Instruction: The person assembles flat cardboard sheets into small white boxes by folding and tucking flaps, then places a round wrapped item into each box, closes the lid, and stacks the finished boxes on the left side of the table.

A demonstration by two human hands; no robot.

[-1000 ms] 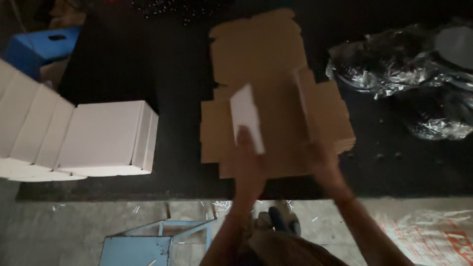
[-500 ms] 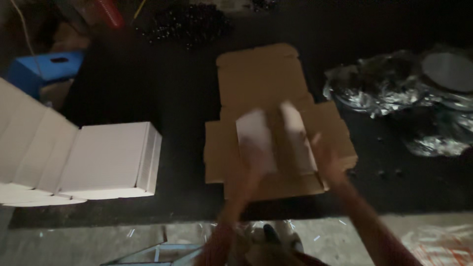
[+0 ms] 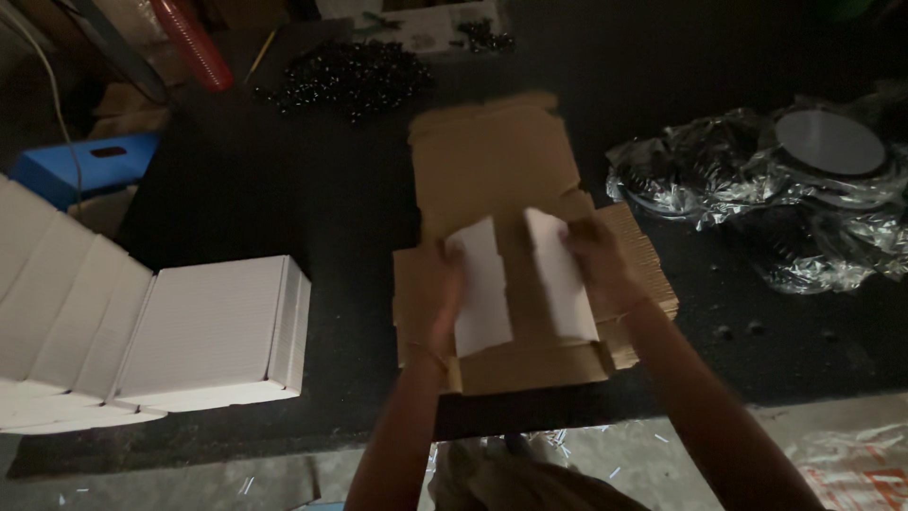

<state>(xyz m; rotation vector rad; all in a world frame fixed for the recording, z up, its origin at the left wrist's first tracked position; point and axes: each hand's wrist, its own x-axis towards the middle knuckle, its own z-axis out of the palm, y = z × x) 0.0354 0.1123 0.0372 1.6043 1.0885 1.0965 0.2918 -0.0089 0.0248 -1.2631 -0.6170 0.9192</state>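
Head view, flat brown cardboard box (image 3: pixel 515 237), white flaps raised

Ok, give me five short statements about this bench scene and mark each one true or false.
1. Both hands press on the flat brown cardboard sheet. True: the left hand and the right hand each hold up a white-faced side flap.
2. A finished white box sits at the left. True.
3. The crinkled plastic bags lie left of the cardboard. False: they lie at the right.
4. The stool is red. False: it is blue.
5. The table is white. False: it is dark.
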